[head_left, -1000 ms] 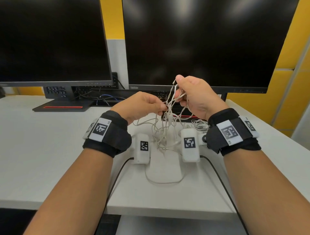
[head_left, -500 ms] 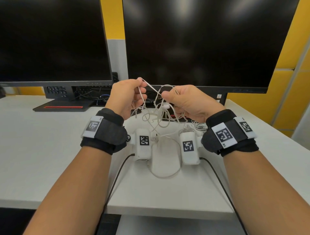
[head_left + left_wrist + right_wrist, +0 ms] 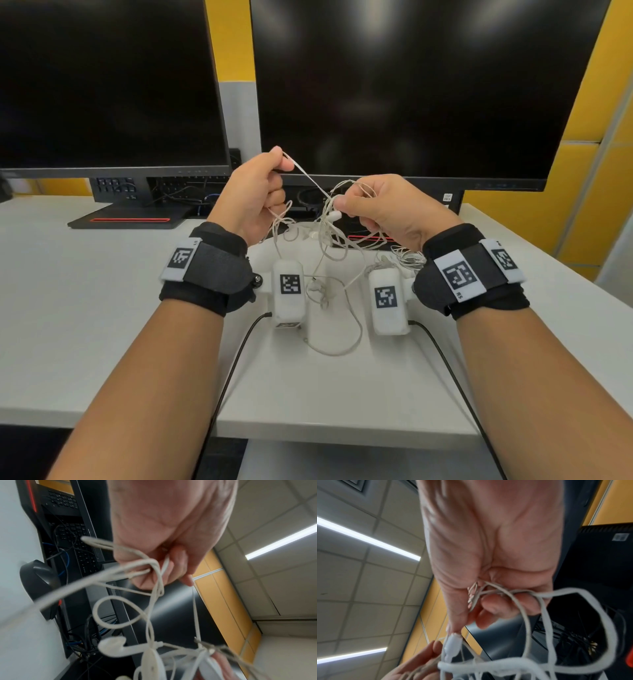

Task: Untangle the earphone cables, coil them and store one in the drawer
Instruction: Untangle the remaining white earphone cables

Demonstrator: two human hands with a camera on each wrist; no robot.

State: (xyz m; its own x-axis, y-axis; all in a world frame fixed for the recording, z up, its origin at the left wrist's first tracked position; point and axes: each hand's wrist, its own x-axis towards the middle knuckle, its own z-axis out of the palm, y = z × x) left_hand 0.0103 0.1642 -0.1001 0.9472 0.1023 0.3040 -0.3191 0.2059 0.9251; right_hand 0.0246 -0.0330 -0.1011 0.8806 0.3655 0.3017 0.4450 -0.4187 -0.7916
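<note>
A tangle of white earphone cables hangs between my two hands above the white desk. My left hand is raised and pinches one strand, which runs taut down to the right hand. My right hand grips a bunch of loops, with an inline remote just beyond its fingertips. An earbud dangles under the left hand. Loose cable trails onto the desk in a loop. No drawer is in view.
Two dark monitors stand close behind the hands, with a red-striped stand base at the left. A thin coiled wire bundle lies by the right wrist. Black cables run from the white wrist cameras over the desk's front edge.
The left hand has risen and pulled one strand up and to the left. The right hand has dropped and moved right, so the tangle is drawn apart between them.
</note>
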